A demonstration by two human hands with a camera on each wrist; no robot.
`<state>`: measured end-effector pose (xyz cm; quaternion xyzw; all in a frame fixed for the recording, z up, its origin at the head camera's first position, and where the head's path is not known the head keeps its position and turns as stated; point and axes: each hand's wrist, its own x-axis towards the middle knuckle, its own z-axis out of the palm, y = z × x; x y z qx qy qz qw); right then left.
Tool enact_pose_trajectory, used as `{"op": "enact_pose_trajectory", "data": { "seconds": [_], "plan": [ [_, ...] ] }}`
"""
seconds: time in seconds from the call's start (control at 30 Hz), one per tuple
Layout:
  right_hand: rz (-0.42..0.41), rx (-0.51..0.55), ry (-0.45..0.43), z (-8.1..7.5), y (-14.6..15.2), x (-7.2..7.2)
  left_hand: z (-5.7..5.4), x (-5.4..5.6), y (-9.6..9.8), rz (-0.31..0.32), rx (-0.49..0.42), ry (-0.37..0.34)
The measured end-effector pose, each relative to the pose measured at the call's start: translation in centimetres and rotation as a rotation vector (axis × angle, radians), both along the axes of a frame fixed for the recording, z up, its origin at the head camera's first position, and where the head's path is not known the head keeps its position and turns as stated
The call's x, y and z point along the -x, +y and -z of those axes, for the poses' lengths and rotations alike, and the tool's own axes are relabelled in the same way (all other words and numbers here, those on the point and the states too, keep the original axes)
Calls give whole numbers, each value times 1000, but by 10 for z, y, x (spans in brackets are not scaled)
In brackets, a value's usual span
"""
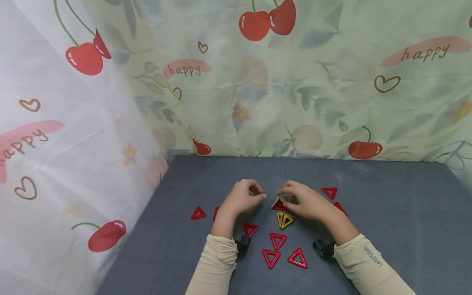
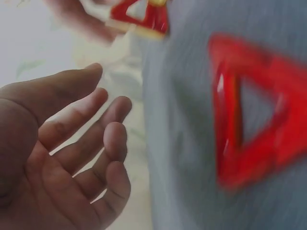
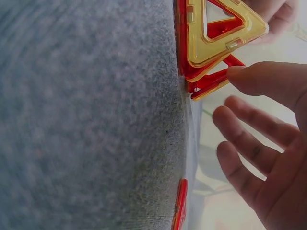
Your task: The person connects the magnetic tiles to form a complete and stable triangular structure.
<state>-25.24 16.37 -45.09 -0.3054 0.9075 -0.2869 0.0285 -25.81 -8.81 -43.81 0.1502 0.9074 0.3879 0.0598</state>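
My right hand holds a small red and yellow triangle shape by its edge, thumb on the near side and index finger by its top. In the right wrist view the thumb touches a red frame, and the other fingers lie loosely bent. Just in front stands a yellow and red triangle shape, whose yellow face hides part of the held one. To the left of these my left hand hovers, holding nothing, its fingers loosely bent.
Several flat red triangle frames lie about on the grey tabletop: one at left, one by the left wrist, some in front, others beyond the right forearm. A cherry-print curtain borders the table's back.
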Motion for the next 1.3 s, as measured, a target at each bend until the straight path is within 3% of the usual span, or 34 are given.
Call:
{"op": "enact_pose_trajectory", "data": {
  "seconds": [0.3,0.47,0.57,0.7,0.8,0.97,1.3],
  "plan": [
    [-13,6,-18,1,4,-1,-11,-2,-48,-154,87,-67],
    [1,8,2,2,6,0,-14,-6,-78,-280,160,-154],
    [26,-4,15,2,5,0,-13,-9,-93,-320,178,-220],
    [61,-26,15,2,4,0,-11,-12,-104,-334,186,-294],
    [89,-37,5,2,4,1,-10,-12,-106,-344,185,-312],
    [122,-40,-5,2,6,2,-8,-12,-106,-347,188,-300],
    [106,-36,13,-3,6,3,-4,-8,-100,-314,219,-265]
  ]
}}
